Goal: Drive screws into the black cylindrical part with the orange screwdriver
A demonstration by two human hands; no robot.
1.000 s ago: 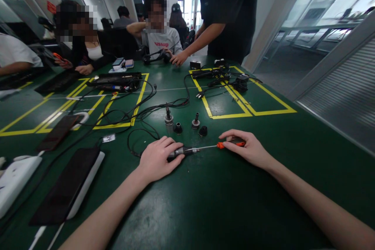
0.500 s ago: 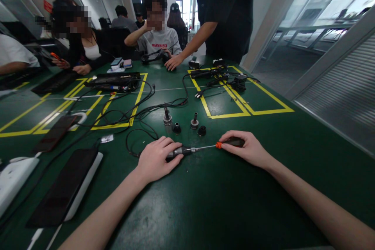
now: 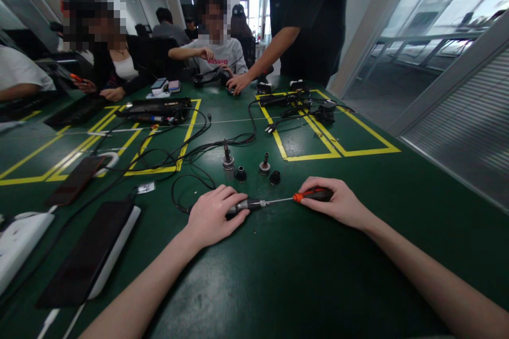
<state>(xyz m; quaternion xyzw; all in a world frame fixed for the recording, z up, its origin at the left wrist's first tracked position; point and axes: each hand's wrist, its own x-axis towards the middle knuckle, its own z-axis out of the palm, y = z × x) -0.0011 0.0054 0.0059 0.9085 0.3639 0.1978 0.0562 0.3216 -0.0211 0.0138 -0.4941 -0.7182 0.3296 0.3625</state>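
The cylindrical grey-black tool [image 3: 254, 204] lies gripped under the left hand [image 3: 212, 215], well in from the right edge of the table [image 3: 286, 275], its long axis lining up with the slim-shafted screwdriver [image 3: 318, 193] pinched in the right hand [image 3: 338, 201]. Toward the far edge stand stemmed metal fittings [image 3: 265, 167] and black caps [image 3: 240, 175].

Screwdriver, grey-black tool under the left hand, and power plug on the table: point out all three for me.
Screwdriver [image 3: 322, 194]: head view, on its orange-and-black handle.
Grey-black tool [image 3: 254, 204]: head view, on its dark front section.
Power plug [image 3: 271, 128]: head view, on its body.
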